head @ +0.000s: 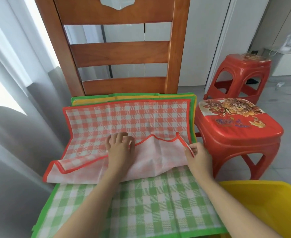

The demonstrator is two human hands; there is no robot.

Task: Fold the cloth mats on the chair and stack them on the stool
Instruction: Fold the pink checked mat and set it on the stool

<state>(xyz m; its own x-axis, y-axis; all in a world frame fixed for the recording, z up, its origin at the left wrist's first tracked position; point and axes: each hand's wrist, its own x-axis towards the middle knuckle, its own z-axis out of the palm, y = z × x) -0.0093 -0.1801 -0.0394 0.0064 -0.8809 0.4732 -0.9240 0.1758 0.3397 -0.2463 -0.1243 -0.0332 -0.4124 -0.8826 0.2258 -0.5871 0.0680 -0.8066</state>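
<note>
The left hand lies palm down, fingers spread and slightly curled, pressing the folded-over near edge of the red checked mat; its forearm reaches in from the lower left. That mat sits on top of a green checked mat on the chair seat, its near part turned back to show the pale underside. The right hand pinches the mat's red-trimmed right edge between thumb and fingers, lifting it slightly, forearm coming from the lower right. Just beside the chair stands the red stool, its top bare of mats.
</note>
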